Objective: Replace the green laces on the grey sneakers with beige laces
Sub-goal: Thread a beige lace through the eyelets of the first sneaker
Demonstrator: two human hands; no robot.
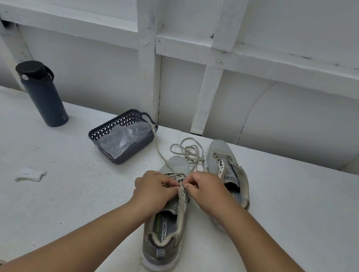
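Head view. Two grey mesh low-top sneakers stand on the white painted bench toward its far edge. The nearer sneaker point(167, 217) sits heel toward the person. The farther sneaker point(230, 168) lies just beside it, to its right, with its tongue loose and no lace visible in its eyelets.

No green laces are in sight; removal appears complete. A flat beige lace point(187, 153) runs through the lowest eyelets of the nearer sneaker, its slack coiled on the bench between the two toes, one end trailing over the dark perforated plastic basket point(112, 131). Judged progress: first shoe barely begun, second untouched.

The left hand point(155, 188) and right hand point(208, 192) both work at the eyelet rows, each grip closed, pinching the lace.

Legible writing: the nearer sneaker's insole reads "MEMORY FO", the rest hidden. The green insole logo is unreadable.
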